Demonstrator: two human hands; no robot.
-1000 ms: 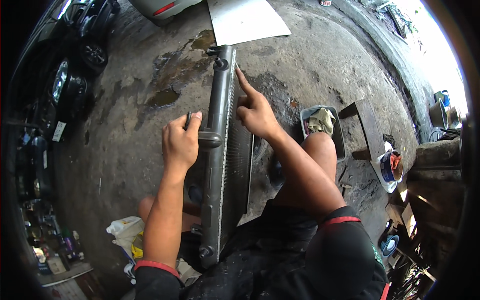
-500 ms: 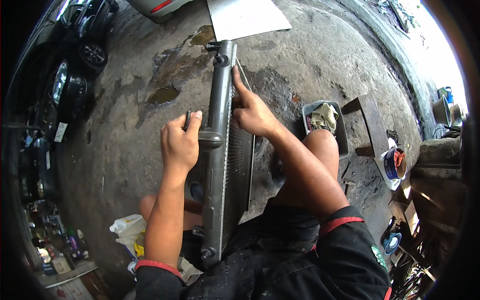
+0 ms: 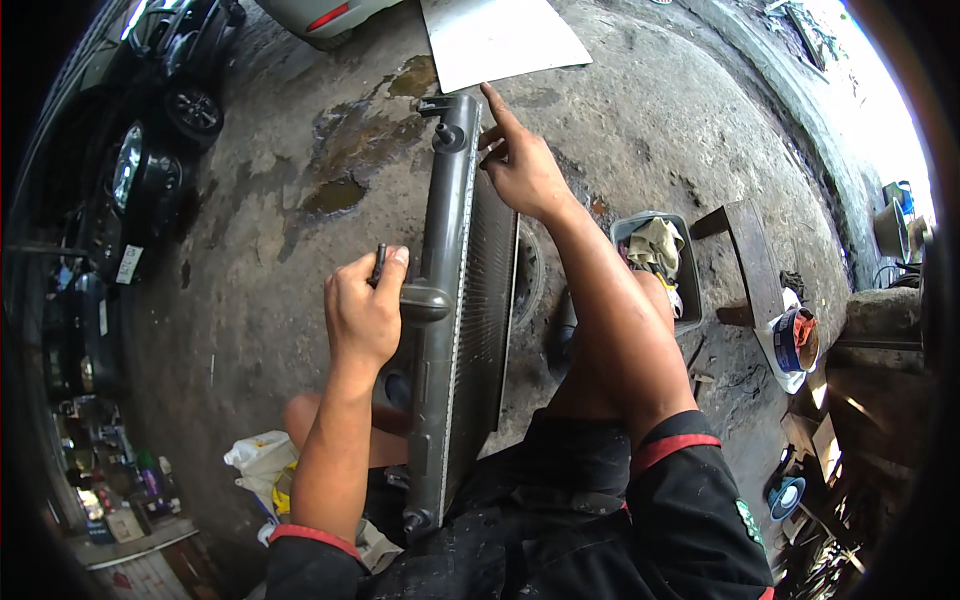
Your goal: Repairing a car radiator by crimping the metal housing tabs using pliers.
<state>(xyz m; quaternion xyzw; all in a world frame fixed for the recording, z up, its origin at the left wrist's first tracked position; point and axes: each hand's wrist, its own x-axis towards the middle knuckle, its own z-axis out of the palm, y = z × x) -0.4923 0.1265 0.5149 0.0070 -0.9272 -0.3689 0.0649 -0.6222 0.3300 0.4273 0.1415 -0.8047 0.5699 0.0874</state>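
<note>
A car radiator (image 3: 440, 300) stands on edge before me, its long dark plastic side tank facing up and its finned core dropping away on the right. My left hand (image 3: 363, 308) is closed round the stubby pipe neck (image 3: 428, 302) that juts from the tank's left side; a thin dark stem pokes up beside the thumb. Close to the far end of the tank, my right hand (image 3: 525, 170) has its index finger stretched out past the core's edge, the other fingers partly curled. It holds nothing I can see. The radiator's lower end rests by my lap.
Right of my knee sits a grey tub (image 3: 690, 285) with rags, beside a dark wooden bench (image 3: 748, 255). A white panel (image 3: 505, 40) lies on the stained floor ahead. Black cars (image 3: 150, 170) stand left. White jugs (image 3: 262, 455) are by my left leg; a blue container (image 3: 787, 345) lies right.
My right hand has moved away from me along the radiator's edge, its index finger now beyond the far end. The left hand keeps its hold; the view has shifted slightly.
</note>
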